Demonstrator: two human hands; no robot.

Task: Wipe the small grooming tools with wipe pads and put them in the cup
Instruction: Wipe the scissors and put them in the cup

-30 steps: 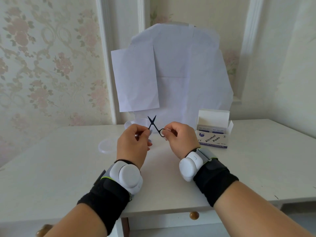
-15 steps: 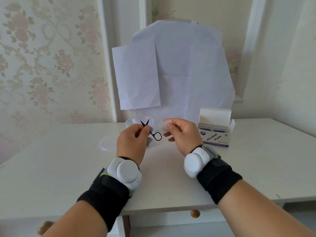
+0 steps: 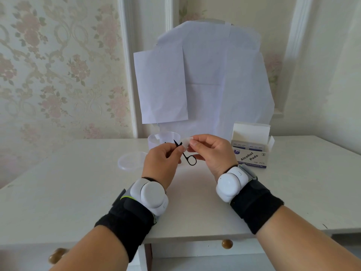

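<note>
A pair of small black scissors is held in the air above the middle of the table, pinched near the pivot by the left hand, with the blades pointing up and away and the finger loops hanging down toward the person. A white wipe pad is pinched between the thumb and forefinger of the right hand and is laid against the scissors just above the left fingertips; whether it is wrapped around a blade or only touching it cannot be told. The two hands are close together, nearly touching at the tool.

A clear plastic cup stands just behind the hands toward the back edge of the table, partly hidden by them, and a round clear lid lies flat beside it to the left. An open box of alcohol pads is set to the right of the hands, also toward the back edge.

The wiping step appears to be in hand, and the drop into the cup not yet done. Several slips can be foreseen: the thin pad could be snagged or pierced by the pointed tips if it is drawn toward them too firmly; a fingertip could be pricked for the same reason; the scissors could be twisted out of a light pinch by the pull of the pad; and the light cup could be tipped if the tool is dropped against its rim
</note>
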